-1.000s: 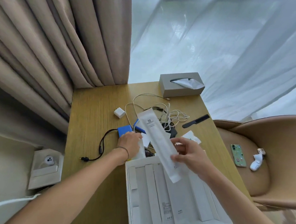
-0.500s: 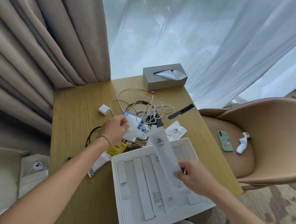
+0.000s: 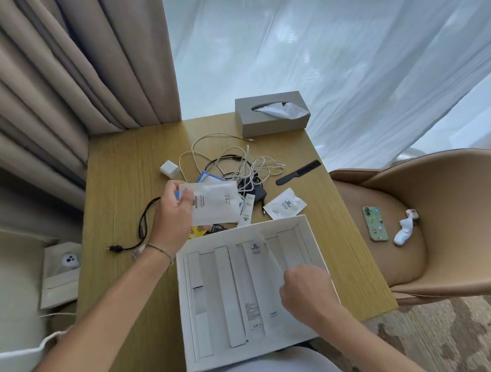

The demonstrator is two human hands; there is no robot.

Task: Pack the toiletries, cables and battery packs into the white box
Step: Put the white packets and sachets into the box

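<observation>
A: We start at the left: a black cable [image 3: 143, 223] with a plug end lies on the yellowish wooden table [image 3: 117, 176], just behind the left wrist. Beyond it sits a small white charger cube [image 3: 169, 169].

B: And the left hand [image 3: 173, 213] pinches a flat white paper sachet [image 3: 215, 206] above the clutter. We see dark print on it, too small to read. A blue-edged pack [image 3: 208, 178] peeks out behind, and something yellow [image 3: 196, 233] shows below.

A: Next, a tangle of white and black cables [image 3: 246, 168] mid-table, with a grey tissue box [image 3: 271, 113] at the far edge.

B: Nearest us is the shallow white cardboard box [image 3: 186, 313], open, divided by long white strips. A long white paper sleeve [image 3: 257, 283] lies inside with a small logo on top; its lettering stays unreadable.

A: The right hand [image 3: 305, 290] is down in the box's right side, fingers curled. Whether it grips the sleeve, we cannot tell.

B: Further right: a square white sachet [image 3: 285, 205] with a round logo, then a black comb [image 3: 298, 172].

A: On the tan chair [image 3: 439, 179] rests a green phone [image 3: 375, 223].
</observation>
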